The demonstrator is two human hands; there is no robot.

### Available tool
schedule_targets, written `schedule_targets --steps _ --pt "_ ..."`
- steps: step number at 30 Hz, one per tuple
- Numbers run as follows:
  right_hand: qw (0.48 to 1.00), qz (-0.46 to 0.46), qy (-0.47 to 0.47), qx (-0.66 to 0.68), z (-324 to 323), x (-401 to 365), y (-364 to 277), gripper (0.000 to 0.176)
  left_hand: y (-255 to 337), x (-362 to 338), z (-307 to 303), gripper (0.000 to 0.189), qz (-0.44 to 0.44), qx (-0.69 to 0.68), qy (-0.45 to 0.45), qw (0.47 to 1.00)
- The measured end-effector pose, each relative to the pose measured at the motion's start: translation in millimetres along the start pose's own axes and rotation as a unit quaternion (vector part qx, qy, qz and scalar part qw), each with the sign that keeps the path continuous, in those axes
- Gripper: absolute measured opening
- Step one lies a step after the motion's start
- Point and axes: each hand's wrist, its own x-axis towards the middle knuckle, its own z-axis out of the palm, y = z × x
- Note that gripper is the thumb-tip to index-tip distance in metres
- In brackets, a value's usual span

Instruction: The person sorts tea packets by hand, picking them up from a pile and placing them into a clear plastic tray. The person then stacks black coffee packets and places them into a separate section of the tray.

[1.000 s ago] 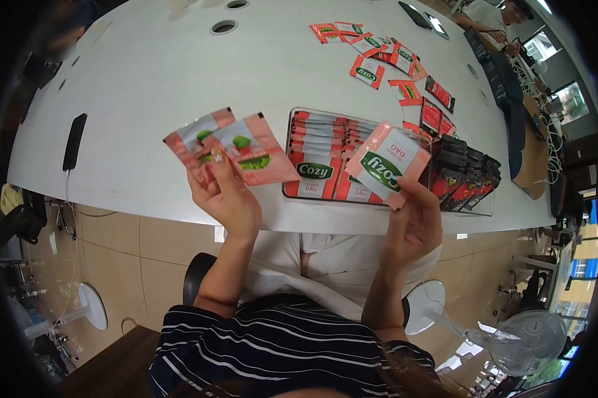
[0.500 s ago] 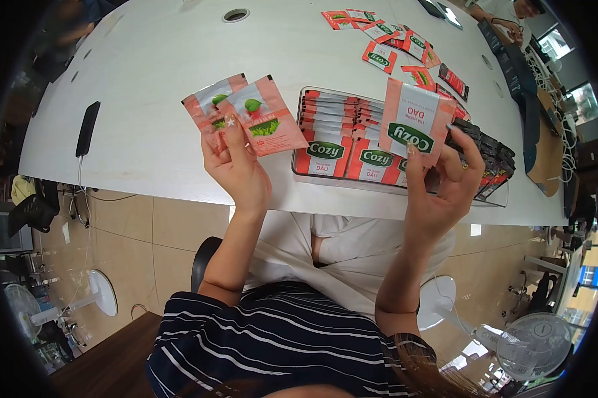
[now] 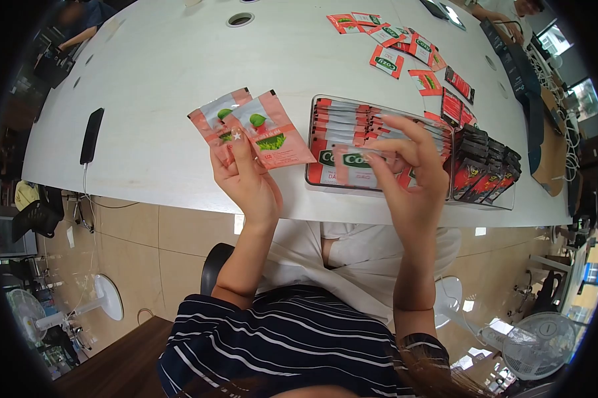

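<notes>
My left hand (image 3: 249,192) pinches two pink tea sachets (image 3: 279,132) fanned out, one overlapping the other, with a fruit picture and green leaves facing up. Between the thumb and fingers of my right hand (image 3: 418,179) is another pink tea sachet (image 3: 353,166), upright and smeared by motion. It hangs over the front of a clear-sided box (image 3: 308,149), hiding part of the Cozy labels there. Inside the box stand rows of red and white tea sachets (image 3: 339,119). Black and red sachets (image 3: 486,166) fill the section at its right.
Loose Cozy sachets (image 3: 386,61) lie scattered behind the box, with dark red packets (image 3: 459,85) near them. A phone (image 3: 92,136) on a cable lies at the left. A cable hole (image 3: 240,20) opens in the white table (image 3: 160,79). Other people sit at the far corners.
My right hand has moved left and down over the box, turning its sachet so the lettering now reads upright. My left hand keeps its two sachets. The view has shifted slightly.
</notes>
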Motion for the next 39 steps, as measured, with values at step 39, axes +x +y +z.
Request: schedule_targets --steps 39 --pt "0.981 -0.016 0.138 -0.136 -34.0 -20.5 -10.3 0.029 1.1 -15.6 2.6 0.029 0.203 0.135 -0.149 0.958"
